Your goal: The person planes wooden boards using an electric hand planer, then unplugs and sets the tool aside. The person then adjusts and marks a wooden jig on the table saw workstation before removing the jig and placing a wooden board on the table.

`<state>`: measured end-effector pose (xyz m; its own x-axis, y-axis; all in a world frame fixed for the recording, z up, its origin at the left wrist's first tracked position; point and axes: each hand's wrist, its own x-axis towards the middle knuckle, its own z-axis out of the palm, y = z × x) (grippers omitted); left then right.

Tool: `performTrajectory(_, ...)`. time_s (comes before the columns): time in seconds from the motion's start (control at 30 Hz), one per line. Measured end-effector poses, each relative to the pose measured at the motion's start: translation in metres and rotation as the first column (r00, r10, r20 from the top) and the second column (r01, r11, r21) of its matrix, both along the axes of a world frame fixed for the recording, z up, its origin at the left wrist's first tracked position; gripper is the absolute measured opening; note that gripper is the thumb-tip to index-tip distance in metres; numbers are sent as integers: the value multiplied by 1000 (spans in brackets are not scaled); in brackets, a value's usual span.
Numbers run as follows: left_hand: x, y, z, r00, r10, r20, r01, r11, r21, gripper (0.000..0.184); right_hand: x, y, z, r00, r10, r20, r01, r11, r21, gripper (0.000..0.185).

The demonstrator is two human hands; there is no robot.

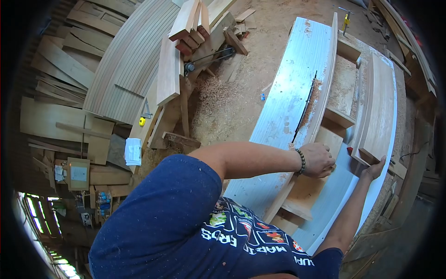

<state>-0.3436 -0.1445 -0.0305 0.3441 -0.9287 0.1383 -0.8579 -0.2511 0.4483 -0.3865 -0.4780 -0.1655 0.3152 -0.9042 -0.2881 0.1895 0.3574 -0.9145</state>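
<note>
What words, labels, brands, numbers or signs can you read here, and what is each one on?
"MARIO": printed on the dark blue shirt.
"SUP...": same shirt; the word's end isn't readable.
"...ROS": same shirt; first letter unclear.
White papers: any writing is too small to read.
Sheet on the board: too small to read.

Smooth, matt pale wooden boards (pixel 380 107) and a matt wood frame (pixel 340 117); a whitish grained worktop (pixel 285 90) with a glossy sheen; rough, curly wood shavings (pixel 214 100); soft matt navy cloth shirt (pixel 160 204); shiny beaded bracelet (pixel 302 162); white paper sheets (pixel 133 151).
</note>
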Motion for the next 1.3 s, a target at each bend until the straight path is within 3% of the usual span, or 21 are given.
performTrajectory(0.03,1,0,1,1000,-4,5,4,1000,3,29,8,4,3,993,-119,-1,119,992,-48,65)
performTrajectory(0.2,1,-1,5,1000,-19,1,18,987,160,35,25,3,30,988,-143,-49,144,989,15,65)
performTrajectory(0.3,3,-2,2,996,-86,31,81,986,148,39,31,-25,2,969,127,210,-172,962,212,63)
performTrajectory(0.33,3,-5,7,994,-102,28,92,966,243,42,30,-24,-5,970,150,193,-170,981,93,63)
performTrajectory(0.37,4,-9,11,992,-123,31,106,937,333,44,26,-32,-14,951,229,210,-264,952,157,62)
performTrajectory(0.4,3,-15,16,991,-133,15,117,915,387,44,24,-27,-9,962,210,175,-225,972,67,61)
performTrajectory(0.43,2,-23,20,991,-131,2,116,888,445,45,17,-26,-4,941,284,186,-301,951,74,61)
performTrajectory(0.47,0,-33,21,984,-72,-163,131,915,382,52,13,-30,-1,937,328,119,-335,941,51,64)
performTrajectory(0.53,5,-64,19,947,118,-299,2,928,372,63,12,-33,3,949,316,-13,-317,948,-23,67)
performTrajectory(0.6,25,-97,15,931,216,-295,-108,933,343,69,16,-37,-3,946,322,-23,-323,942,-94,67)
performTrajectory(0.67,50,-126,2,868,321,-379,-206,927,313,80,17,-35,-2,947,322,-1,-321,944,-76,66)
performTrajectory(0.73,60,-144,25,664,475,-578,-180,852,492,93,17,-35,-3,946,323,24,-321,945,-64,65)
performTrajectory(0.77,74,-156,-21,645,516,-564,-198,825,529,104,17,-36,-6,950,311,28,-309,949,-67,65)
performTrajectory(0.8,78,-160,-42,654,507,-562,-192,829,525,104,17,-37,-9,940,337,54,-335,941,-42,65)
performTrajectory(0.83,81,-165,-55,540,537,-648,-223,834,505,106,17,-38,-9,929,361,82,-360,933,-18,65)
performTrajectory(0.87,81,-170,-60,416,550,-724,-253,835,488,109,15,-36,-7,949,311,-44,-314,943,-107,64)
performTrajectory(0.9,78,-170,-66,323,492,-808,-243,869,432,111,12,-36,-4,953,299,-41,-302,947,-113,64)
performTrajectory(0.93,78,-170,-71,329,487,-809,-237,872,429,111,9,-34,-1,945,317,-78,-325,937,-130,66)
performTrajectory(1.0,78,-167,-65,186,499,-846,-176,864,471,109,1,-27,1,943,317,-99,-329,932,-154,67)
performTrajectory(1.13,49,-168,-72,258,472,-843,-52,878,476,109,-38,-11,8,961,265,-76,-271,958,-93,60)
performTrajectory(1.3,-15,-160,-56,249,509,-824,152,820,552,114,-128,15,12,961,266,-72,-269,962,-38,66)
